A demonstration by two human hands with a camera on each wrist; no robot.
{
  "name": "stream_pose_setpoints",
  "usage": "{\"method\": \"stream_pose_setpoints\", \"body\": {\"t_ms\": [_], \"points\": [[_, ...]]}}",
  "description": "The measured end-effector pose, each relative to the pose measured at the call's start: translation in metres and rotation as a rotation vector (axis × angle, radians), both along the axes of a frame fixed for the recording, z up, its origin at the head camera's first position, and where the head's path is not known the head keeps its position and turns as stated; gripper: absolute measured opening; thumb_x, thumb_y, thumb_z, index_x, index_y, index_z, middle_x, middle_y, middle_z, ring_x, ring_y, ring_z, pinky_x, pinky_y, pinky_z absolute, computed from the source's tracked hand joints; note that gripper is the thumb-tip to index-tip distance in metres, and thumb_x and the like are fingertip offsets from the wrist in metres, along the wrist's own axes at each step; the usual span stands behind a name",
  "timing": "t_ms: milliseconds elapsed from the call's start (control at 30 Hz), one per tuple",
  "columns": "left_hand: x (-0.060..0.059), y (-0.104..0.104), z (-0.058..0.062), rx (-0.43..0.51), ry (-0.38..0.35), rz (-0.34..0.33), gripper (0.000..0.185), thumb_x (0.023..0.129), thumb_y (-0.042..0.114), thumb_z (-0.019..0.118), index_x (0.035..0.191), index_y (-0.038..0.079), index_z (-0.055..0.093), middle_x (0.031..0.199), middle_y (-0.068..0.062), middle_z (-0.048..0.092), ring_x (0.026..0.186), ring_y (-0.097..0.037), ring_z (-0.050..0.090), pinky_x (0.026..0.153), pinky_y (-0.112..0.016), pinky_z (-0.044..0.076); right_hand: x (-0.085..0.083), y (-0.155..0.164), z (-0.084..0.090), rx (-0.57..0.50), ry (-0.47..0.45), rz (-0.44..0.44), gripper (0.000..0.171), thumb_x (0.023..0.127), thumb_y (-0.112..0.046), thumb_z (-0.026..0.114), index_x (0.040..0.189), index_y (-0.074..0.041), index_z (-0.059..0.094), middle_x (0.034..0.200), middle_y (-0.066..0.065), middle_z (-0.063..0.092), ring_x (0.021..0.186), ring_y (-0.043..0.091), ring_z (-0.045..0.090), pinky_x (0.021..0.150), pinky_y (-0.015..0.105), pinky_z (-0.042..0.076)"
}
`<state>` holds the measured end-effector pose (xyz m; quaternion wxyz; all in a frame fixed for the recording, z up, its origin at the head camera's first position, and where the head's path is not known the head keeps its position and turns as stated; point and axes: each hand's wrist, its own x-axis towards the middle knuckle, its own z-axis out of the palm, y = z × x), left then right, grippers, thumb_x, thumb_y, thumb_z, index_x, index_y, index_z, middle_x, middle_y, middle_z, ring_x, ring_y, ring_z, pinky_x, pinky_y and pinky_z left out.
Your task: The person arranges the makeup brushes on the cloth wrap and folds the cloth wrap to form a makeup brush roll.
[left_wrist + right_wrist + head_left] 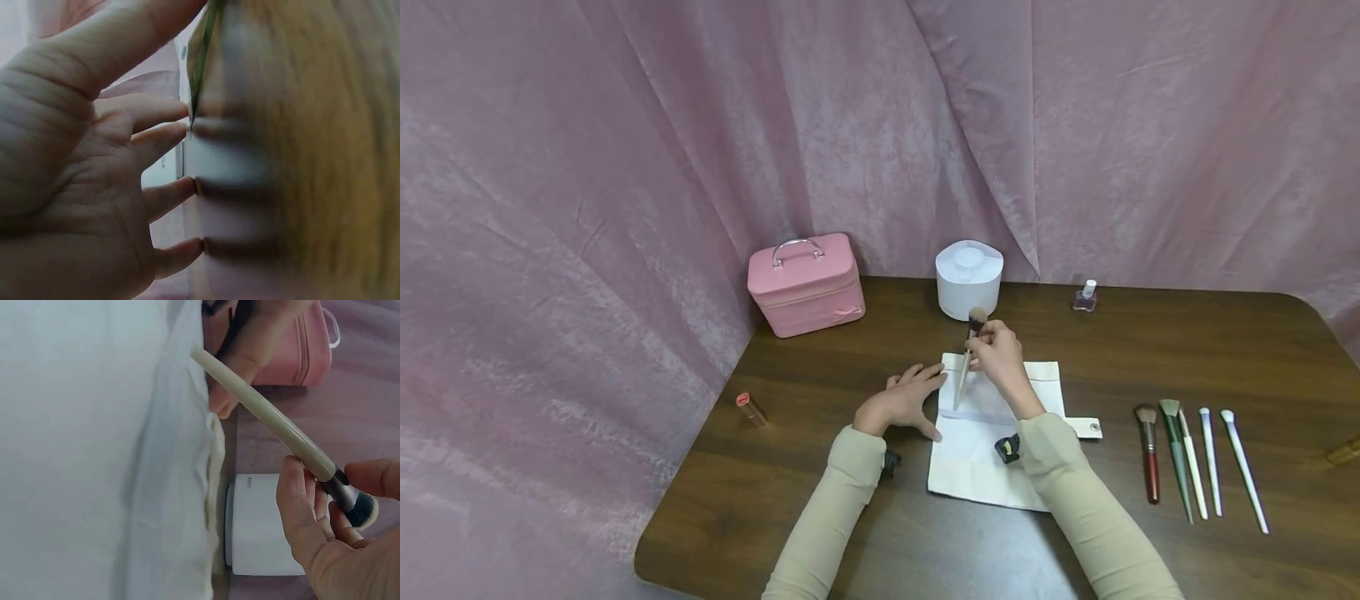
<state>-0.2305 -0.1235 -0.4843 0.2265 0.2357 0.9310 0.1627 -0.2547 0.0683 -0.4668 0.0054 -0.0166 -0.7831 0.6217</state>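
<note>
A makeup brush (269, 412) with a cream handle and dark, light-tipped bristles is pinched near its ferrule by my right hand (1002, 358). Its bristles point up and away, while the handle end slants down over a white cloth brush pouch (970, 475) lying flat on the table. Across the pouch runs a pocket edge, and the handle tip is close to it. My left hand (904, 404) rests at the pouch's left edge with fingers spread; the fingertips touch down near the upper left corner. In the left wrist view the fingers (169, 194) are straight.
Several makeup brushes (1176, 458) lie in a row at the right. Along the back stand a pink case (808, 287), a white round container (968, 279) and a nail polish bottle (1086, 297). A lipstick (751, 409) lies at the left. A snap strap (1084, 427) sticks out rightward from the pouch.
</note>
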Motion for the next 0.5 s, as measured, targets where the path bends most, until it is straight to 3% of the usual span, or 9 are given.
{"method": "stream_pose_setpoints", "body": {"t_ms": [200,500], "points": [[0.000,-0.001,-0.005,0.061,-0.009,0.027,0.104,0.076,0.036,0.091,0.160,0.017,0.032,0.168,0.000,0.017,0.154,-0.033,0.008,0.116,-0.063,0.012,0.000,0.000,-0.008,0.031,-0.063,0.062,0.028,0.096,-0.006,0.054,0.119,0.010,0.052,0.096,0.015,0.056,0.079,0.028,0.067,0.068,0.035,0.060],[-0.001,0.001,-0.009,0.117,-0.039,0.093,0.103,0.074,0.031,0.092,0.159,0.020,0.035,0.169,-0.002,0.014,0.154,-0.036,-0.001,0.116,-0.067,0.003,-0.001,0.001,-0.014,0.025,-0.178,0.100,0.024,0.095,-0.007,0.053,0.114,0.009,0.051,0.087,0.015,0.060,0.067,0.021,0.065,0.064,0.035,0.059]]}}
